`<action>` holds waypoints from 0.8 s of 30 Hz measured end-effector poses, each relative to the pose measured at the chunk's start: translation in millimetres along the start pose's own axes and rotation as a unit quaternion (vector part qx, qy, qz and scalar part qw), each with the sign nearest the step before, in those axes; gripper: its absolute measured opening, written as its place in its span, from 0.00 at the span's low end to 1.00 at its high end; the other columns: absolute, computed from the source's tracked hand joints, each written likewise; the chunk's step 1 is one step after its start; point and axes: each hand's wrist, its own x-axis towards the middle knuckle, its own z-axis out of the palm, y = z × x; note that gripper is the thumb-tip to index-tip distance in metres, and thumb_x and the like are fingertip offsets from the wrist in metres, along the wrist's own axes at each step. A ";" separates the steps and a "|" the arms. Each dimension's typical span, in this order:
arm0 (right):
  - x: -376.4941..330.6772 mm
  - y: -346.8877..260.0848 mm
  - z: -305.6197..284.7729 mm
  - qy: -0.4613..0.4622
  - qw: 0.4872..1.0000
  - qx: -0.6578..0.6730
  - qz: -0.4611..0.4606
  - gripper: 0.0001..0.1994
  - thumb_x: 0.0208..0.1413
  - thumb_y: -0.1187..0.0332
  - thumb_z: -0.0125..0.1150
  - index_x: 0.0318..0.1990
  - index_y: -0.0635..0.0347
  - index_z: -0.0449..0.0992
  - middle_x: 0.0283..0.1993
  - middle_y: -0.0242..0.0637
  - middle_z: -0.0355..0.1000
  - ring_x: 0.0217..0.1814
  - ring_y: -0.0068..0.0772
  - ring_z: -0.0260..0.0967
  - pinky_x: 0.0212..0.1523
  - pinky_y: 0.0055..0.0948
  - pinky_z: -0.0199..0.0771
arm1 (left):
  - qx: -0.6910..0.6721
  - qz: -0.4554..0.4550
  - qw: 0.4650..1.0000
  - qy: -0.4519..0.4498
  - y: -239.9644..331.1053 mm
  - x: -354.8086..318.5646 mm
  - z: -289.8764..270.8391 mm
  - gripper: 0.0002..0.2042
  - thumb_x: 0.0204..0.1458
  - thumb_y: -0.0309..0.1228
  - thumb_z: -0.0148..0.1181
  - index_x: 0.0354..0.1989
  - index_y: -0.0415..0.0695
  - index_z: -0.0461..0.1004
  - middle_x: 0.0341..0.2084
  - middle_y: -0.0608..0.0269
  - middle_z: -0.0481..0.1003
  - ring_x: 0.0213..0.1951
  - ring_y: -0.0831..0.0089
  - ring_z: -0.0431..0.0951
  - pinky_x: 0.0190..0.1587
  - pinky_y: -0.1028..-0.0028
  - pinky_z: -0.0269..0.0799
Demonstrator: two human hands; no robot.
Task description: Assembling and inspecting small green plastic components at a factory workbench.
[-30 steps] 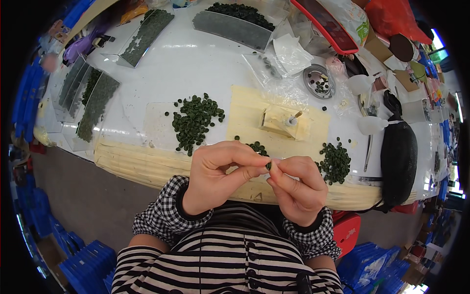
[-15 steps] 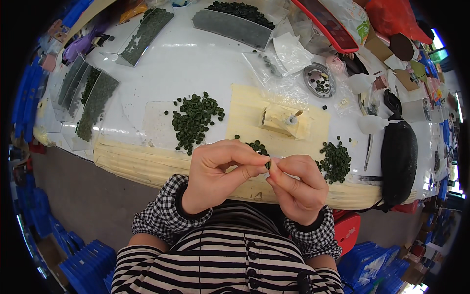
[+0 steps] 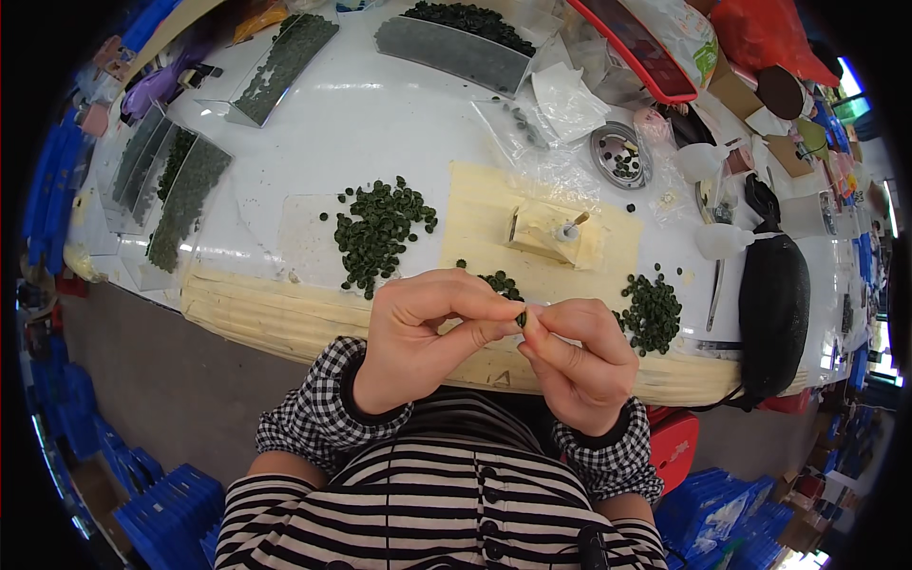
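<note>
— Two hands meet over the near edge of the surface (image 3: 380, 123). What sits between them?

— One small dark green disc (image 3: 522, 320), pinched where the fingertips come together. The left hand (image 3: 418, 337) closes thumb and forefinger on it from the left; the right hand (image 3: 575, 356) grips it from the right, its fingers curled in.

— Which way does the disc point?

— It stands on edge, so only a thin dark sliver shows. That sliver runs roughly from the near edge toward the far edge. Its flat faces seem to look left and right, into the fingertips, though it is too small to be sure.

— Is it touching the surface?

— No, it is held above the near edge, just in front of the striped shirt.

— What lies under and around the hands?

— A pale yellow mat (image 3: 484, 214) reaches back from the near edge. On it stands a small cream block (image 3: 546, 233). A big pile (image 3: 375, 233) of the same green discs lies left of the mat, a smaller pile (image 3: 651, 313) lies toward the right, and a few discs (image 3: 499, 282) show just past the left fingers.

— Anything further out?

— A black pouch (image 3: 774, 304) lies by the right edge, a round metal dish (image 3: 622, 157) holds several discs, and long trays (image 3: 451, 47) of discs sit by the far edge.
</note>
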 end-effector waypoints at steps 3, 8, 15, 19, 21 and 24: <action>-0.5 -0.2 0.0 0.002 1.000 -0.001 0.001 0.16 0.39 0.83 0.69 0.40 0.66 0.80 0.39 0.40 0.74 0.35 0.36 0.73 0.34 0.28 0.75 | -0.003 -0.006 1.000 -0.002 -0.7 -0.3 -0.2 0.08 0.47 0.13 0.62 0.35 0.35 0.79 0.31 0.55 0.78 0.33 0.74 0.78 0.35 0.80 0.74; 0.4 0.1 1.4 0.013 1.000 -0.001 0.008 0.17 0.38 0.82 0.70 0.41 0.65 0.80 0.39 0.40 0.74 0.36 0.36 0.73 0.35 0.28 0.75 | -0.023 -0.011 1.000 0.005 -1.9 -0.2 0.2 0.08 0.49 0.15 0.62 0.37 0.36 0.79 0.32 0.57 0.78 0.33 0.76 0.77 0.35 0.80 0.72; 0.7 -0.1 0.5 0.023 1.000 -0.013 0.005 0.19 0.37 0.82 0.70 0.42 0.64 0.81 0.39 0.39 0.75 0.37 0.36 0.73 0.35 0.28 0.75 | -0.035 -0.016 0.999 0.023 1.6 0.2 3.2 0.08 0.49 0.17 0.63 0.39 0.36 0.79 0.32 0.57 0.78 0.33 0.77 0.78 0.35 0.81 0.73; 0.4 -0.7 -0.1 0.024 0.999 -0.021 0.007 0.19 0.36 0.82 0.70 0.42 0.63 0.81 0.39 0.38 0.75 0.37 0.36 0.73 0.36 0.27 0.75 | -0.006 -0.021 1.000 0.014 0.9 -0.5 1.1 0.08 0.48 0.17 0.64 0.38 0.37 0.80 0.31 0.57 0.79 0.33 0.76 0.78 0.35 0.80 0.74; -0.1 -0.4 -0.1 0.025 0.999 -0.022 0.007 0.19 0.36 0.82 0.70 0.42 0.63 0.81 0.39 0.38 0.75 0.37 0.35 0.73 0.36 0.27 0.75 | 0.015 -0.011 1.000 0.013 2.3 0.9 1.2 0.09 0.48 0.18 0.64 0.38 0.37 0.80 0.30 0.57 0.79 0.33 0.75 0.79 0.35 0.80 0.74; -0.2 -0.3 -0.3 0.027 0.999 -0.023 0.005 0.19 0.36 0.82 0.70 0.42 0.63 0.81 0.39 0.38 0.75 0.37 0.35 0.73 0.36 0.27 0.75 | 0.033 0.010 0.999 0.014 2.2 2.1 1.2 0.09 0.47 0.17 0.64 0.38 0.38 0.80 0.29 0.57 0.79 0.32 0.74 0.79 0.35 0.79 0.74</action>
